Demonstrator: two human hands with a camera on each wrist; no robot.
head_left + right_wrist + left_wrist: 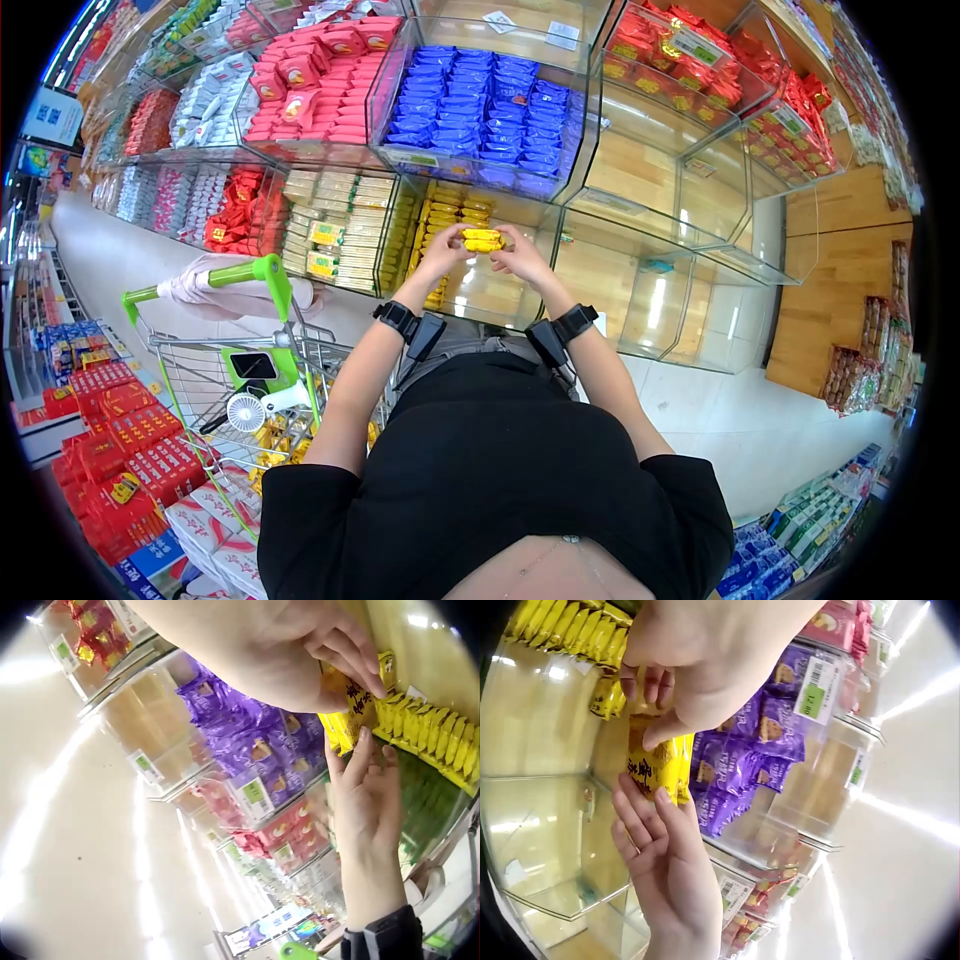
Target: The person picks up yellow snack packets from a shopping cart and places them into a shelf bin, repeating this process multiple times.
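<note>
A small stack of yellow snack packets (483, 240) is held between both hands, over the lower clear bin. My left hand (452, 254) grips one end of the stack, with its thumb on the wrappers in the left wrist view. At the other end, my right hand (522, 260) pinches the packets between thumb and fingers. Dark lettering shows on the yellow wrapper (652, 761). Beside and behind the hands, rows of matching yellow packets (440, 212) line the left part of the bin (510, 290); bare wood shows right of them.
Above stands a bin of blue-purple packets (480, 110), with pink packets (325, 75) to its left. Pale wafer packs (335, 225) lie left of the yellow rows. A shopping cart with a green handle (205, 280) stands at left, carrying a small white fan (246, 412).
</note>
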